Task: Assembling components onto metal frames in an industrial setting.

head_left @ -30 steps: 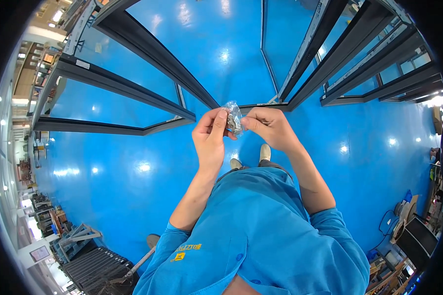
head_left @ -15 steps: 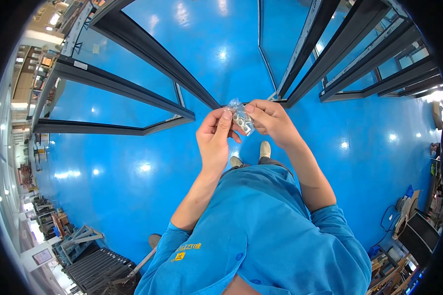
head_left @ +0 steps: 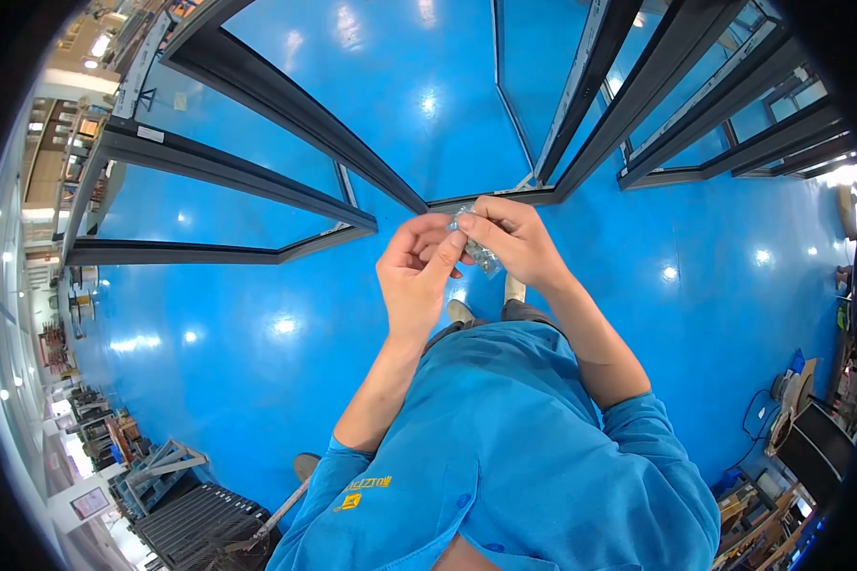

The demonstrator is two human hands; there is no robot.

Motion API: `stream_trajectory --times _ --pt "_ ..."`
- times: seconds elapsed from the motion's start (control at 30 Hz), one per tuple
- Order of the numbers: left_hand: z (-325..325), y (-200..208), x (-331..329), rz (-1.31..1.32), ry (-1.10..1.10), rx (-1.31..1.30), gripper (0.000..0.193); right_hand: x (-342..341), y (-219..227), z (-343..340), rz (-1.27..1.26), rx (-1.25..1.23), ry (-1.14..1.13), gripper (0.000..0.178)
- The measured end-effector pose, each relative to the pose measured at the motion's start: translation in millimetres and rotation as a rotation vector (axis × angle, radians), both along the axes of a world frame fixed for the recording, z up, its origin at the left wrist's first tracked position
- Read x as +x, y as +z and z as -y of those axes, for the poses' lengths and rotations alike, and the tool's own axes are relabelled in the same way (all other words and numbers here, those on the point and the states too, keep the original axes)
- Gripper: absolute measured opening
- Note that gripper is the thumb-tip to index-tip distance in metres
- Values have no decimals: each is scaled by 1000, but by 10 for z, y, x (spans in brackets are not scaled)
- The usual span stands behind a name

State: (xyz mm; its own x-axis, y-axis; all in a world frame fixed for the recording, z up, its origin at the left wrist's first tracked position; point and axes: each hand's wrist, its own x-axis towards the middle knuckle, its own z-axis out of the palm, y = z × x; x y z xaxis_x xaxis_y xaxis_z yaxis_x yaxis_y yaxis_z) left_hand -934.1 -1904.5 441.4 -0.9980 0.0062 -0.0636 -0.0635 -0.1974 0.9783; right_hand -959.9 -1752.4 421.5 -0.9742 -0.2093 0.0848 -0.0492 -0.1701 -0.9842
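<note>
Between my two hands, in front of my body, is a small clear plastic bag with small pieces inside that I cannot make out singly. My left hand is closed on the bag's left side, thumb pressed against it. From the right, my right hand pinches the bag's upper part between thumb and fingers. The thumbs lie close together and hide part of the bag.
Dark window or door frames stand ahead on the left, with more dark frames on the right. Stacked dark bars lie at lower left beside a pale pole. A cable lies at right on the blue floor.
My hands have drawn closer together, and the right thumb has moved left across the bag. More of the bag is now covered by my fingers.
</note>
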Motion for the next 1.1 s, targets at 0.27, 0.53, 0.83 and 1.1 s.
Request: stream_trajectory --times 0.27,0.53,0.83,1.1 --pt "203 71 -91 59 -235 -301 8 36 -56 0 22 76 59 30" --pt "290 112 -148 -164 -346 -737 10 75 -36 56 98 72 60 31" --pt "91 -3 -196 -632 -108 -733 12 130 -128 318 345 -203 -236 33" --pt "-192 -77 -83 -163 306 -210 26 85 177 471 -30 25 -456 25"
